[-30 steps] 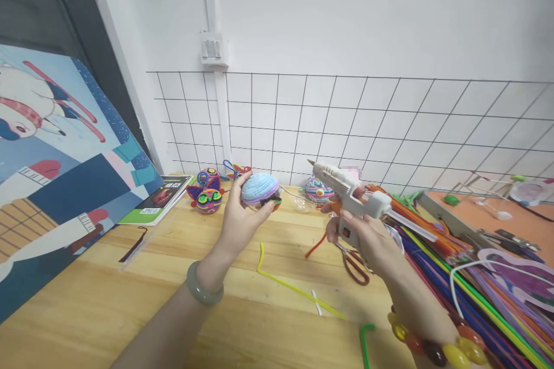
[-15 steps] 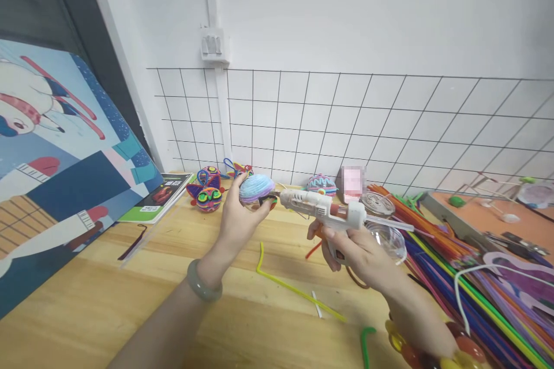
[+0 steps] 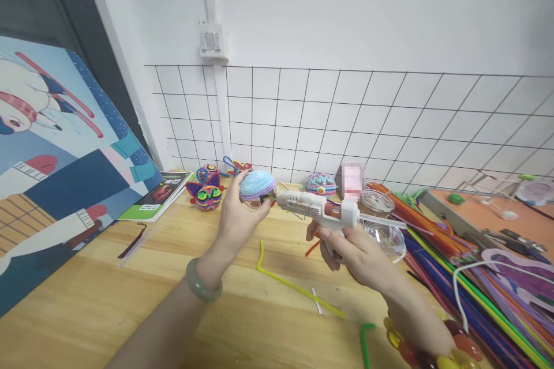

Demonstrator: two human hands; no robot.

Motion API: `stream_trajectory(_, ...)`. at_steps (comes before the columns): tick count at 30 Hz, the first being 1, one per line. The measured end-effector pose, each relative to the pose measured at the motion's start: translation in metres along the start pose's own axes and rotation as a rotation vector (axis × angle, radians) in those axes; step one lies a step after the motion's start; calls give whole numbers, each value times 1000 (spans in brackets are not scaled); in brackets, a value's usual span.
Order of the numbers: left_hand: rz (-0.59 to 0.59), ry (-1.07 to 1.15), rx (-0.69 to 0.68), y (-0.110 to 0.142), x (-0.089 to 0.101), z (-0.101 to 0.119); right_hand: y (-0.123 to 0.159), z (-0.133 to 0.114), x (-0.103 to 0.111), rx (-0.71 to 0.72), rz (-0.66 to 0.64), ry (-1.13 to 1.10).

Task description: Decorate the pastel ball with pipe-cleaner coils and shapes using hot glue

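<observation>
My left hand (image 3: 242,210) grips a rounded pipe-cleaner ball (image 3: 257,185), blue on top with a lilac band; its lower side is partly hidden by my thumb. In my right hand (image 3: 346,248) is a white hot glue gun (image 3: 318,207), held by its handle. Its nozzle points left and meets the ball's right edge near my left thumb; whether it touches I cannot tell. A clear glue stick (image 3: 392,221) juts from the back of the gun. Below, a bent yellow pipe cleaner (image 3: 289,285) lies on the wooden table (image 3: 242,323).
Colourful pipe-cleaner ornaments (image 3: 208,196) and a striped dome (image 3: 321,183) stand by the wall grid. Bundles of pipe cleaners (image 3: 459,294) fill the right side, beside an orange-topped box (image 3: 480,213). A book (image 3: 160,196) and a large picture board (image 3: 64,173) are at left.
The glue gun has shifted slightly left, bringing its nozzle closer to the ball's edge. The ball has tilted slightly in my left hand.
</observation>
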State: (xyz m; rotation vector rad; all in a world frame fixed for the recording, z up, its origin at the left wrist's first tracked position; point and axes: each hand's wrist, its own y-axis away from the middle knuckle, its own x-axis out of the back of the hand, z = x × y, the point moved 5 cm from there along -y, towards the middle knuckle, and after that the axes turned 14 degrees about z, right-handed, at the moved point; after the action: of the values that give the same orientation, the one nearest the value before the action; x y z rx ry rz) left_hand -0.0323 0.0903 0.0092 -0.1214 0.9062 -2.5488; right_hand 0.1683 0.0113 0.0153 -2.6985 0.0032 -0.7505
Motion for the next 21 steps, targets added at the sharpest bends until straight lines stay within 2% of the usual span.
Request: stream_trajectory(21,27,-92,-74,0,1,1,0,1,2,-45,17,-8)
